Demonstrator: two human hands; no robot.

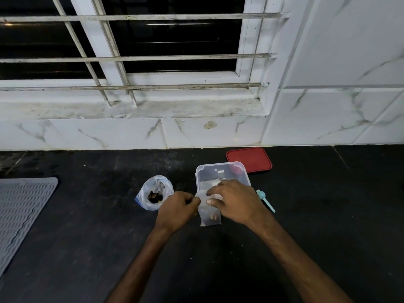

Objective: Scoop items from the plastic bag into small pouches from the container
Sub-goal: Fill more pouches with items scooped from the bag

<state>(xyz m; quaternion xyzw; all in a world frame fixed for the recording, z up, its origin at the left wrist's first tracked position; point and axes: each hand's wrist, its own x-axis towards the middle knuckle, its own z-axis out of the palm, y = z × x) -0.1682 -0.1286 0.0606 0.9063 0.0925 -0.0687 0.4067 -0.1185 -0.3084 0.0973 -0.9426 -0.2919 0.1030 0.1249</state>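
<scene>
Small clear pouch [210,215], few items inside, held over black counter [87,237] just before clear container [220,174]; left hand [178,209] and right hand [235,202] both pinch its top; looks like sealing; next likely needs blue scoop [265,200] and open plastic bag [154,192]

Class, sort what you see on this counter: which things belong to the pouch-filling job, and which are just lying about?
In the job: plastic bag, clear container, small pouch, blue scoop.
Lying about: red lid, grey ribbed mat.
</scene>
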